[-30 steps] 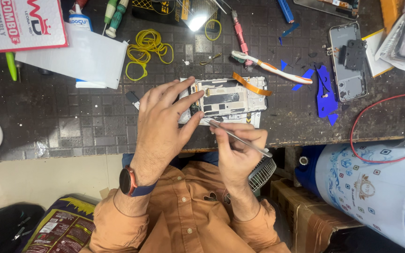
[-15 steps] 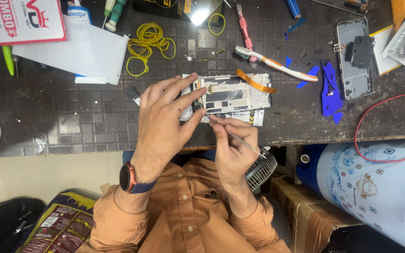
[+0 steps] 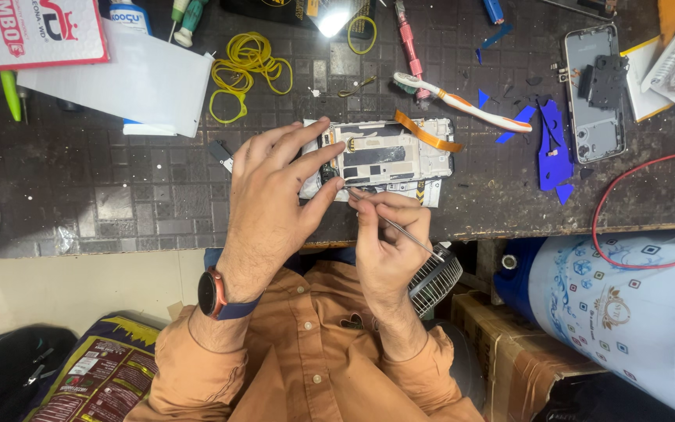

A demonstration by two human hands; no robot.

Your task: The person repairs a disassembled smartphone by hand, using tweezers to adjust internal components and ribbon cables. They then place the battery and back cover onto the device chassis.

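Head view, opened white phone frame (image 3: 388,152), orange ribbon cable (image 3: 427,133), tweezers (image 3: 396,227)

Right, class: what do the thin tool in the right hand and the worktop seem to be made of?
Thin tool: probably bare metal, being slim, grey and shiny; it may be tweezers, held in the right hand. Worktop: likely a dark rubber or vinyl mat, with an embossed square grid and a dull sheen.

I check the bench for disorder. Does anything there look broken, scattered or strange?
Yes. Blue scraps lie scattered right of the opened phone, like torn film. A toothbrush lies among the tools, odd here. The left hand steadies the phone; the right hand holds a thin tool.
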